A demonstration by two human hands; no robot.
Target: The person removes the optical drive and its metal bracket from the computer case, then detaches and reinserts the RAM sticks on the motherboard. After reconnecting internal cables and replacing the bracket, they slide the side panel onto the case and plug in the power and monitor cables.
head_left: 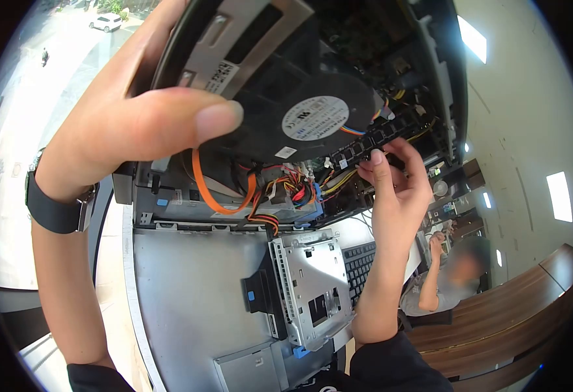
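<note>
1. Head view: memory stick (379, 136) sits inside the open PC case (169, 189), upper right of centre, just R of the fan (316, 117).
2. Look: thin black strip w/ a row of small dark blocks along it and a white sticker near its lower end. Can't read the print.
3. Axis: long axis runs diagonally, lower-left end near the cable bundle, upper-right end toward the case wall. Flat face points at the cam.
4. R hand (394, 189): narrow pinch, fingertips (376, 157) on the stick's lower edge, thumb tucked under, wrist below.
5. L hand (136, 124): clamped on the case's upper-left rim, thumb laid across the front toward the fan. Black watch (54, 209) on the wrist.
6. Inside the case: orange cable (218, 196) loops under the fan, w/ red/yellow/black wires beside it.
7. Below the case: grey metal drive cage (312, 287) on a grey panel, keyboard (359, 261) just R of it.
8. Bkgd R: another person (453, 277) seated by a wooden desk (508, 313), well apart from both hands.
</note>
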